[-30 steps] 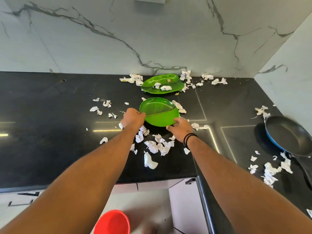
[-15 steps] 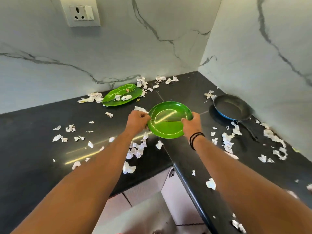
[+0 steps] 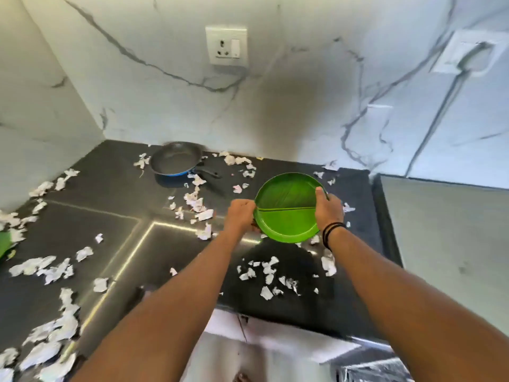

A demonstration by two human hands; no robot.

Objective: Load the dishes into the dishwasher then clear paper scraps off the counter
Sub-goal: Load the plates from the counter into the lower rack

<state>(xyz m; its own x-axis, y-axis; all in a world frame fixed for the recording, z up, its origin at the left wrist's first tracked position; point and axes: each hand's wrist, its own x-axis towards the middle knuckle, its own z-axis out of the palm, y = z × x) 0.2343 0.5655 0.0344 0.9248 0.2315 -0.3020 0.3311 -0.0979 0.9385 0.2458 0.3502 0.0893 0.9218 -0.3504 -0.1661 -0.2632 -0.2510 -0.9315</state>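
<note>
- We see a round green plate (image 3: 287, 208), split by a raised ridge into two halves, held a little right of the frame's centre, tilted so its face turns toward the camera.
- Our left hand (image 3: 241, 216) grips the plate's left rim with its fingers curled round the edge; our right hand (image 3: 327, 210) grips the right rim, thumb laid over the inner face. The two hands are apart, one on each side of the plate.
- A black band (image 3: 332, 230) circles the right wrist.
- Below the plate lies the black counter (image 3: 124, 244), which fills the left and middle of the frame; whether the plate's lower rim touches it we cannot tell.
- White paper scraps (image 3: 264, 274) are scattered over the counter: a cluster just under the plate, more near the centre, and heaps along the left edge and lower left corner.
- A dark frying pan (image 3: 176, 159) with a blue underside sits on the counter in the upper middle, near the marble wall, its black handle pointing right.
- A sliver of a second green dish (image 3: 4, 244) shows at the far left edge.
- A white wall socket (image 3: 226, 45) sits high in the centre.
</note>
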